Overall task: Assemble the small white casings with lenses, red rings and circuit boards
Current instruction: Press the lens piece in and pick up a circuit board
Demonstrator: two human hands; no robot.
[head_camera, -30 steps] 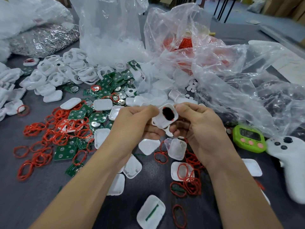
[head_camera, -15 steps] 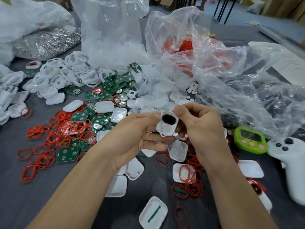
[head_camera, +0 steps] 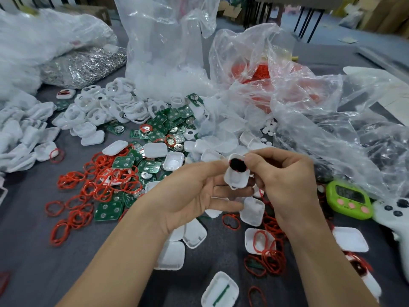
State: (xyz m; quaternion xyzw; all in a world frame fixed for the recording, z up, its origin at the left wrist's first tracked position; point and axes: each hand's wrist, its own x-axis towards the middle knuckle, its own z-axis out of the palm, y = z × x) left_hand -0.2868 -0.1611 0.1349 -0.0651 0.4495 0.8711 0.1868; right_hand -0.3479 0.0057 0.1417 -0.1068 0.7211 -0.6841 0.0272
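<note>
Since a second ago the white casing (head_camera: 236,178) has tipped more upright and drifted a little right in my feed, and the left hand (head_camera: 190,196) has turned palm-up beneath it. That hand lies with its fingers straight, thumb tip touching the casing's upper left edge, index finger under its lower end. The right hand (head_camera: 287,180) pinches the casing's right side between curled thumb and forefinger, the other fingers folded behind. The casing is held in the air above the grey table (head_camera: 33,251), between the two hands, its open side toward me. A dark round lens (head_camera: 238,165) sits in its upper half with a thin line of red at the rim; I cannot tell whether that red is a seated ring. On the table to the left lie loose red rings (head_camera: 99,180) mixed with green circuit boards (head_camera: 152,167). More white casing halves (head_camera: 170,254) lie below the hands. A green timer (head_camera: 347,199) and a white controller (head_camera: 396,214) sit at right, just beside each other. Clear plastic bags (head_camera: 168,52) stand behind.
</note>
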